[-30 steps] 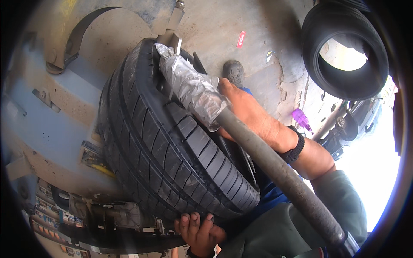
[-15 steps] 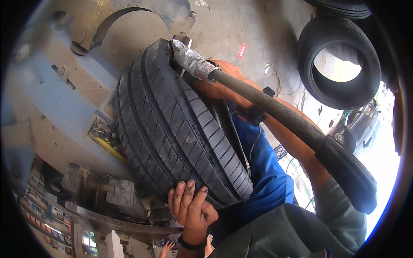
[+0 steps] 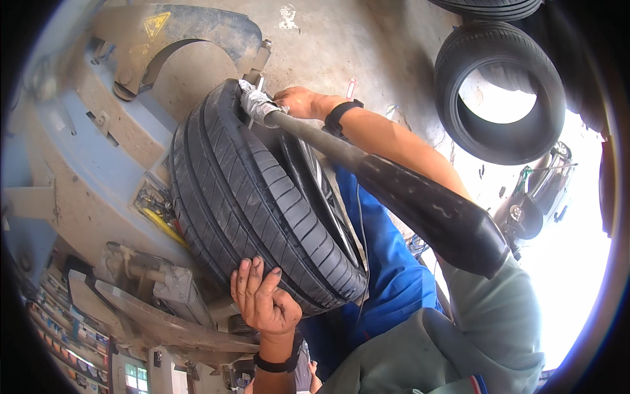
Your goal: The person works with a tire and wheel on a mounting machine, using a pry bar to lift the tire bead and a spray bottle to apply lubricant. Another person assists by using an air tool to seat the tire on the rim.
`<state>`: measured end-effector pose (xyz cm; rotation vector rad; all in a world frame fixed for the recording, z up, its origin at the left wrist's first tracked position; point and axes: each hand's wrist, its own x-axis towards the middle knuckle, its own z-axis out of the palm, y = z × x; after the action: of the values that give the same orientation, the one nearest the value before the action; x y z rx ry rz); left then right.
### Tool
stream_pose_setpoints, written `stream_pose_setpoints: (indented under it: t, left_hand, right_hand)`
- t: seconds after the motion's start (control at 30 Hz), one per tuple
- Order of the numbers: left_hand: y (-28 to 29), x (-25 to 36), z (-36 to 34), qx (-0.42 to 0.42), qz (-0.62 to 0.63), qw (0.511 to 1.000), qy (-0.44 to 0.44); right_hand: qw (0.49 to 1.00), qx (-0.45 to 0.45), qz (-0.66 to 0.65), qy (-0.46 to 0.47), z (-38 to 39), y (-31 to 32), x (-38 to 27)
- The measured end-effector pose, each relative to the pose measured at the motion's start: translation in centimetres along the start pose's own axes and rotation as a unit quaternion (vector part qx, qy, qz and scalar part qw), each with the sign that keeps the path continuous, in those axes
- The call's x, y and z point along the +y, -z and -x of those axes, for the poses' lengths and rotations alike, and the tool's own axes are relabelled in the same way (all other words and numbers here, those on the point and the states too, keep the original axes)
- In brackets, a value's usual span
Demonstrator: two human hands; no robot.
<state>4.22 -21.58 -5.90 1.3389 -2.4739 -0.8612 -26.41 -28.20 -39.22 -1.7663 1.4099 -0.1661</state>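
A black tire (image 3: pixel 243 197) with a grooved tread stands tilted in front of me; a spoked wheel rim (image 3: pixel 328 190) shows inside its right side. My left hand (image 3: pixel 266 295) presses its curled fingers on the lower tread, holding the tire. A long metal pry bar (image 3: pixel 321 141) with a black sleeve lies across my right forearm, its silver-wrapped end at the tire's upper edge. Just behind that wrapped end, my right hand (image 3: pixel 298 102) is closed. Its fingers are partly hidden, and what they hold cannot be made out. A metal post (image 3: pixel 259 82) stands beside the wrapped end.
A blue-grey machine (image 3: pixel 125 177) with a curved arm and a yellow warning triangle fills the left. A tray with a yellow-handled tool (image 3: pixel 161 226) is beside the tire. Another tire (image 3: pixel 446 98) lies at upper right, and a dark vehicle (image 3: pixel 535 197) is beyond it.
The tire, the bar and my left hand appear shifted left in view. My right hand has moved toward the tire's top edge, and its forearm shows more. More of the wheel rim is visible.
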Motion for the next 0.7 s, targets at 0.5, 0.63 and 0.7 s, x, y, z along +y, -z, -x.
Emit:
stream_pose_setpoints:
  t: [0.5, 0.63, 0.7]
  left_hand:
    - [0.8, 2.1, 0.6, 0.006, -0.025, 1.0, -0.008]
    - [-0.1, 2.0, 0.5, 0.005, -0.03, 0.999, -0.01]
    - [-0.2, 1.9, 0.6, 0.011, -0.033, 0.999, -0.012]
  right_hand:
    - [0.966, 0.134, -0.093, 0.203, 16.6, 8.2, -16.8]
    - [0.989, 0.034, 0.016, 0.142, 11.3, 10.9, -12.3]
    - [0.986, -0.141, -0.021, -0.085, 7.5, 13.7, -11.9]
